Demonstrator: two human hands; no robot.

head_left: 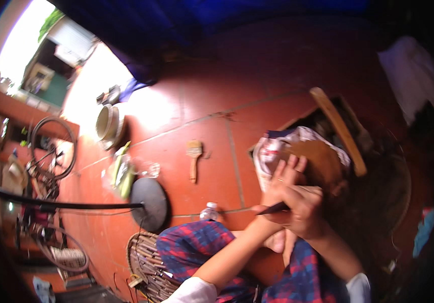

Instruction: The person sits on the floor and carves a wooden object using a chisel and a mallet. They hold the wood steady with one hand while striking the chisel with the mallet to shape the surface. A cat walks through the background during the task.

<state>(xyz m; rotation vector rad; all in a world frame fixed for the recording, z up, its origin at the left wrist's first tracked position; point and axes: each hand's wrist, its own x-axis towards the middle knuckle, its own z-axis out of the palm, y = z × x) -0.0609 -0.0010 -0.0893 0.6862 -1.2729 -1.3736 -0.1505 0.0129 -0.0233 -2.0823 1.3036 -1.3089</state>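
Note:
My left hand [288, 174] lies with its fingers stretched out on a brown patch [318, 156], which rests on a bunched white cloth [272, 151] with red marks. I cannot make out what the brown patch is. Over the left wrist, my right hand [305, 209] is closed around a dark, pointed, blade-like tool [275, 207]. Its tip points left, and the rest is hidden in the fist. Behind the cloth stands a box-like tray [350, 108] with dark contents. A curved wooden bar [339, 132] leans across that tray.
A flat brush [194, 156] lies on the red tiled floor. A clear bottle [209, 212] stands by my knee. At left are a round black stand base [149, 204], a wicker basket of thin brown sticks [151, 265], green vegetables in plastic [123, 174], pots [108, 123] and a bicycle [53, 149].

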